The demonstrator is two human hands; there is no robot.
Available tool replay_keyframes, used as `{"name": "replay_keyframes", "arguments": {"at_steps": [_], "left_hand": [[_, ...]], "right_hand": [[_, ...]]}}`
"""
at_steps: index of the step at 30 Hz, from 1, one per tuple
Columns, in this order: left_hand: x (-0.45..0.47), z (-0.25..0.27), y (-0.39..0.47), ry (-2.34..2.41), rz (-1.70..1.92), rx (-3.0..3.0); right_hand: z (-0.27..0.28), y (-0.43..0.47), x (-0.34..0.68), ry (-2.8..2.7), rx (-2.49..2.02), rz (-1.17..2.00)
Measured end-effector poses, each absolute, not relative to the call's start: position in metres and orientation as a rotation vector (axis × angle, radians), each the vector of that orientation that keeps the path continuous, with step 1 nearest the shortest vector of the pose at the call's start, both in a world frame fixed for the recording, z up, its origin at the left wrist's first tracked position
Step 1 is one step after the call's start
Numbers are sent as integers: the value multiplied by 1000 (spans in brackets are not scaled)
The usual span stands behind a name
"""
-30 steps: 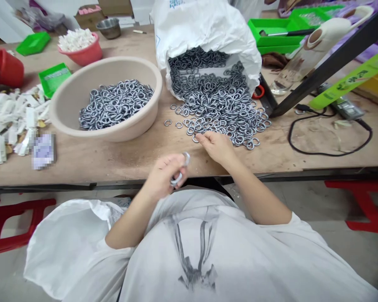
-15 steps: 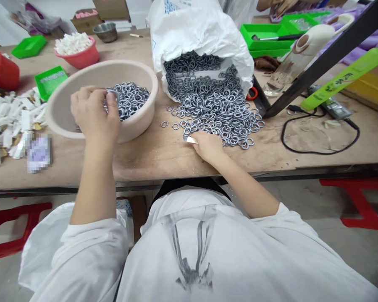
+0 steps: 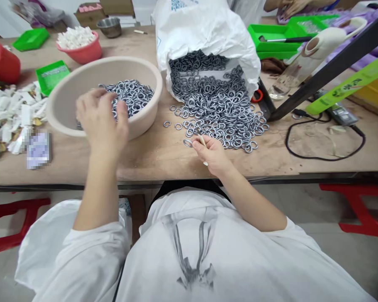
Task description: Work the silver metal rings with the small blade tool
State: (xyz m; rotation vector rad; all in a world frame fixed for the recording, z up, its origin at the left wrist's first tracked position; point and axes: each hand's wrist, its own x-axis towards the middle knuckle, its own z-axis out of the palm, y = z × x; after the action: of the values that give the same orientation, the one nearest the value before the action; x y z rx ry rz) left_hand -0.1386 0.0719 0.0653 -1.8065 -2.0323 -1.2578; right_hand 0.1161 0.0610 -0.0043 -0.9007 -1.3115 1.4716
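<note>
Left hand released; stick gripped by right hand. Rings at its one o'clock may be scattered if nudged.

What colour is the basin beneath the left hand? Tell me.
The basin is plain pale beige, best seen in the head view.

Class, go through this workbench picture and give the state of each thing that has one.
Round beige plastic basin: upright, partly filled with grey metal rings.
White plastic sack: open, rings spilled onto the wooden table.
Left hand: open over the basin, blurred.
Right hand: closed on a thin pale stick.
Red plastic bowl: heaped with small white pieces.
Round metal bowl: upright.
</note>
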Motion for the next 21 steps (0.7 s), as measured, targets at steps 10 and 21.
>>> {"name": "replay_keyframes", "arguments": {"at_steps": [10, 21], "left_hand": [[-27, -12, -2, -2303, -3164, -1832], [-33, 5, -8, -2454, -3426, -1642]], "right_hand": [[-21, 27, 106, -1705, -907, 910], [7, 26, 115, -2145, -876, 720]]}}
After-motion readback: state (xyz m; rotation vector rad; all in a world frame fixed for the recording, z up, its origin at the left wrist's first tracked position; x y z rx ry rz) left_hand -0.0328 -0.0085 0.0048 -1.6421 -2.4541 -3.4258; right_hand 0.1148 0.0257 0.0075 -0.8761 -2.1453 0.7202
